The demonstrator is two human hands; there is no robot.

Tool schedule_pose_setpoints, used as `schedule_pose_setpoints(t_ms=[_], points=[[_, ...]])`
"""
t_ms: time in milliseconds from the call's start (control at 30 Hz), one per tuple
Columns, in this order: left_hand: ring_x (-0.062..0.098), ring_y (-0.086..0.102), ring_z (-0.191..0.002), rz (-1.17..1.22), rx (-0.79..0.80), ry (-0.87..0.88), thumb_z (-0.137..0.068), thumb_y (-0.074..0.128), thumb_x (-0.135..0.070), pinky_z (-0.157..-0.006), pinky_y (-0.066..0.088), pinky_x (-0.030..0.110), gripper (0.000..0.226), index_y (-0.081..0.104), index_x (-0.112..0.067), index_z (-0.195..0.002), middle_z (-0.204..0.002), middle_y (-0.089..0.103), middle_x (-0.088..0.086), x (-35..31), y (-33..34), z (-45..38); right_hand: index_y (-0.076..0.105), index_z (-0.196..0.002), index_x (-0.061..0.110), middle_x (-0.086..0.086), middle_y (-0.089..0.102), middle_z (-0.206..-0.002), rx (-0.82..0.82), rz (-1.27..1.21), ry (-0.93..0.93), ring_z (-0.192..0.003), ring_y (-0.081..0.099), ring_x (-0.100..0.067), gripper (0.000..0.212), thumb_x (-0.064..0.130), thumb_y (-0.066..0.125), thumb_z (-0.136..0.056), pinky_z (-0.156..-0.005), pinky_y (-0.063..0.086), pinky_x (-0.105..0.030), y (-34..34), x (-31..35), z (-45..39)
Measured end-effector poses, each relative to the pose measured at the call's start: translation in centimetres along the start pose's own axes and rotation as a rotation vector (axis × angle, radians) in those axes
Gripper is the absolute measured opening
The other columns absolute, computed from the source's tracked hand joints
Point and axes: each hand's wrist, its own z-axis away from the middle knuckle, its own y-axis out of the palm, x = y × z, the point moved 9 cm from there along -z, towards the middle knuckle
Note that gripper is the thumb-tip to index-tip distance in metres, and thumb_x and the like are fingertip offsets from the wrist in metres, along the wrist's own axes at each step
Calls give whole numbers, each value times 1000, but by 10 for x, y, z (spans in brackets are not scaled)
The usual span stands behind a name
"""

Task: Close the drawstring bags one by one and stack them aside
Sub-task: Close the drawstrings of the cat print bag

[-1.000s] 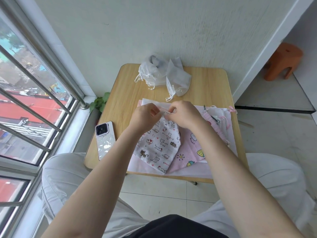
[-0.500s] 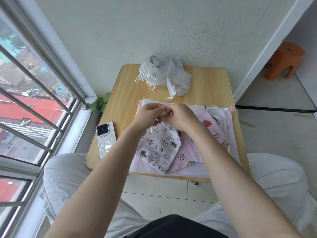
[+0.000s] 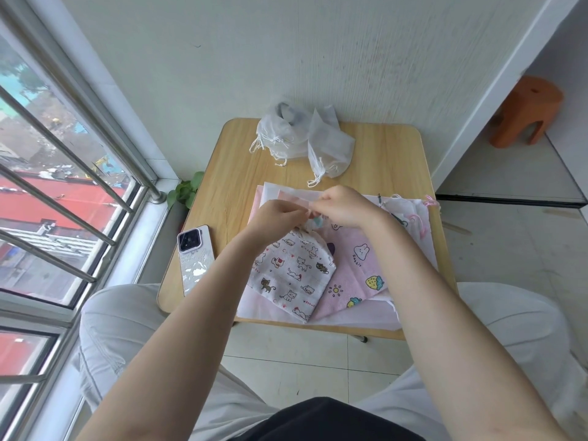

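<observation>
Progress: partial. Left hand [image 3: 277, 218] and right hand [image 3: 342, 207] meet at the gathered mouth of the cat-print drawstring bag [image 3: 294, 275], each pinching the cord there; the neck looks cinched, so this bag is judged nearly closed. It lies at the near middle of the counter [image 3: 391, 148], overlapping the pink rabbit-print bag [image 3: 358, 275], which lies flat and appears unclosed. More flat bags sit beneath and at the right edge. White mesh bags [image 3: 302, 136] lie heaped at the far edge, judged the finished stack. A phone [image 3: 194, 259] rests at the left.
</observation>
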Motion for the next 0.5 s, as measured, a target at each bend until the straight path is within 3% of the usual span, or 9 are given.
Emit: schedule_pose_setpoints(t_ms=[67, 133, 200, 233, 333, 433, 500], points=[[11, 29, -49, -86, 46, 36, -89, 63, -21, -48, 27, 21, 29, 60, -5, -65, -61, 40, 1, -4, 3, 0, 73, -85, 6, -5, 69, -85, -81, -231, -49, -76, 59, -13, 27, 29, 59, -90, -73, 45, -30, -5, 6, -2], [6, 27, -41, -101, 31, 45, -92, 63, -24, -42, 26, 17, 35, 54, -9, -61, -66, 52, -1, -3, 1, -2, 73, -95, 28, 3, 70, -105, -148, -447, -123, -89, 62, -7, 13, 26, 61, -90, -80, 47, -26, -8, 10, -2], [3, 31, -39, -14, 12, 36, -95, 59, -20, -41, 28, 14, 33, 57, -2, -67, -86, 69, -3, 0, -2, -4, 65, -108, 46, 10, 62, -119, -202, -522, -203, -99, 61, -3, 34, 17, 60, -90, -84, 48, -20, -12, 12, 1], [2, 34, -40, 47, 4, 21, -96, 57, -18, -42, 29, 13, 29, 63, -2, -72, -87, 70, -2, 1, -4, -4, 62, -110, 48, 10, 60, -122, -228, -493, -224, -100, 61, -3, 41, 13, 60, -90, -85, 48, -19, -14, 11, 3], [7, 38, -46, 198, 34, -23, -98, 55, -19, -43, 27, 16, 24, 71, -6, -86, -64, 55, 1, 2, -7, -3, 71, -100, 30, 6, 70, -110, -184, -356, -215, -99, 66, -8, 30, 4, 63, -87, -85, 52, -23, -4, 7, 1], [12, 38, -48, 276, 115, -61, -98, 49, -17, -43, 25, 20, 28, 61, -5, -76, -57, 55, 1, 2, -5, -2, 70, -82, 33, 4, 73, -93, -196, -215, -232, -91, 69, -16, 30, 3, 69, -82, -87, 56, -33, 4, 7, 0], [11, 39, -46, 290, 140, -75, -97, 48, -16, -43, 26, 21, 28, 61, -4, -76, -54, 56, -2, 2, -4, 0, 67, -77, 31, 6, 72, -88, -220, -163, -244, -82, 67, -15, 26, 5, 73, -80, -81, 55, -32, 2, 7, -1]])
